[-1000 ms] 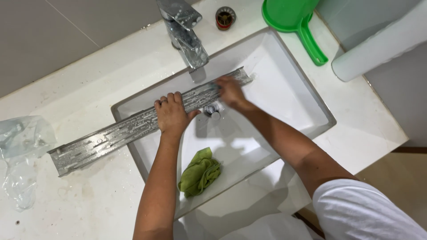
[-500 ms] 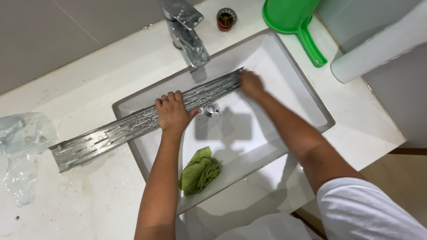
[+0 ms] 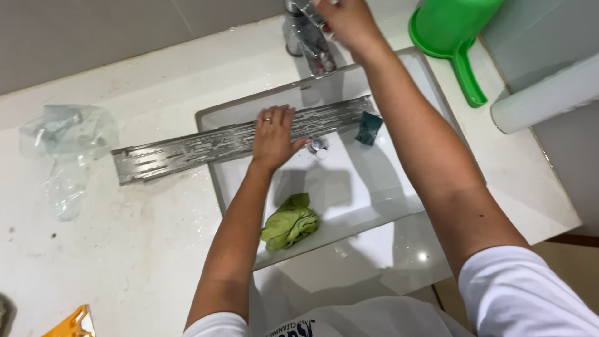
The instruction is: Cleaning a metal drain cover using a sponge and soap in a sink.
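Crumpled green cloth (image 3: 289,221) lies on the near rim of the white rectangular sink (image 3: 412,75). Small dark-teal scrub pad (image 3: 368,128) sits inside the basin. Green plastic dipper (image 3: 455,31) rests on the white counter (image 3: 137,249). Clear crumpled plastic bag (image 3: 65,143) at counter's far left; yellow plastic piece (image 3: 72,324) at the bottom edge.

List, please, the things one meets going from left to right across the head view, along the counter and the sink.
Crumpled clear plastic bag → long metal drain grate → left hand pressing on the grate → dark green scrub pad in the sink → green plastic scoop → white roll.
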